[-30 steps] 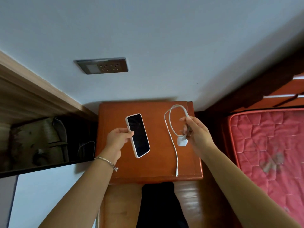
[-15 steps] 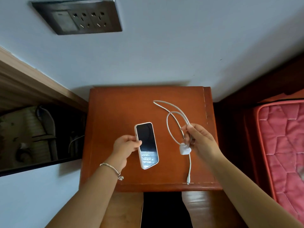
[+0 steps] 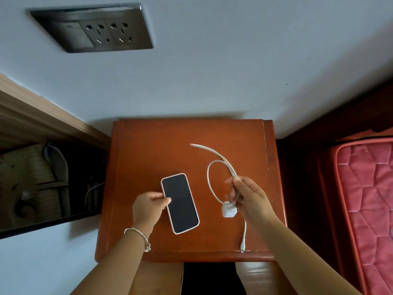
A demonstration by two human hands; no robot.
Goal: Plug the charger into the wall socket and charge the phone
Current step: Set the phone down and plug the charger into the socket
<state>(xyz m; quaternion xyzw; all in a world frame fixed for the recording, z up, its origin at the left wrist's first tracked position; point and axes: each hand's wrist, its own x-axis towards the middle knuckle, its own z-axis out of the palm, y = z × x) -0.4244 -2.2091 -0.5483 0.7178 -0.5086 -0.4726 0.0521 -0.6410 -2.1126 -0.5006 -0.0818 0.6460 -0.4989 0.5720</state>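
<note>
A phone (image 3: 180, 203) with a dark screen and a white case is held at its left edge by my left hand (image 3: 148, 207), just above the orange-brown bedside table (image 3: 148, 150). My right hand (image 3: 248, 199) grips the bunched white cable (image 3: 209, 182) of the charger. The white charger plug (image 3: 228, 210) hangs below my fingers. A cable loop sticks out to the left, and the connector end (image 3: 242, 248) trails to the table's front edge. The dark metal wall socket (image 3: 93, 28) with two outlets sits high on the wall, upper left.
A wooden cabinet with a dark open compartment (image 3: 42, 177) stands to the left of the table. A red quilted mattress (image 3: 370, 205) in a dark wooden frame lies to the right. The pale wall (image 3: 212, 71) fills the space above the table.
The view has tilted and closed in, so the wall socket appears larger and higher. Both hands lowered towards the table's front, still holding the phone and the charger cable.
</note>
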